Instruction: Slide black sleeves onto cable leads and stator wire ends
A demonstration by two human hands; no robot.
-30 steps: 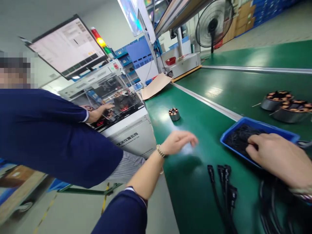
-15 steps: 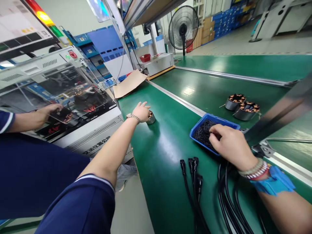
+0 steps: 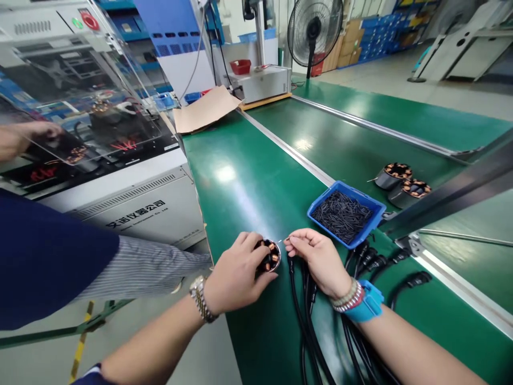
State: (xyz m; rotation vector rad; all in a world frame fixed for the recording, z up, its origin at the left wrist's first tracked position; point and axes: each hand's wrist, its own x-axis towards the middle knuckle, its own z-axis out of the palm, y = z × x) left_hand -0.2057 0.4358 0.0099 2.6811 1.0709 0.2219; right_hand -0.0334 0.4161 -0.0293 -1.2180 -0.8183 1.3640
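My left hand is wrapped round a motor stator with copper windings, close to the near-left edge of the green table. Its fingers cover the left part of the stator. Just to the right, my right hand is closed in a pinch on what looks like a small dark tube, largely hidden by the fingertips. A thin pale wire end shows between the stator and that pinch. Behind my right hand stands a blue tray full of thin black tubes.
Black cables with connectors lie under and beside my right forearm. Two more stators sit beyond the metal rail, near a slanted metal post. On the left, a co-worker's hand is at a machine. Cardboard lies at the far-left corner.
My left hand has brought the stator toward me from farther up the table. My right hand has left the blue tray and moved left to the stator's side. The view has shifted.
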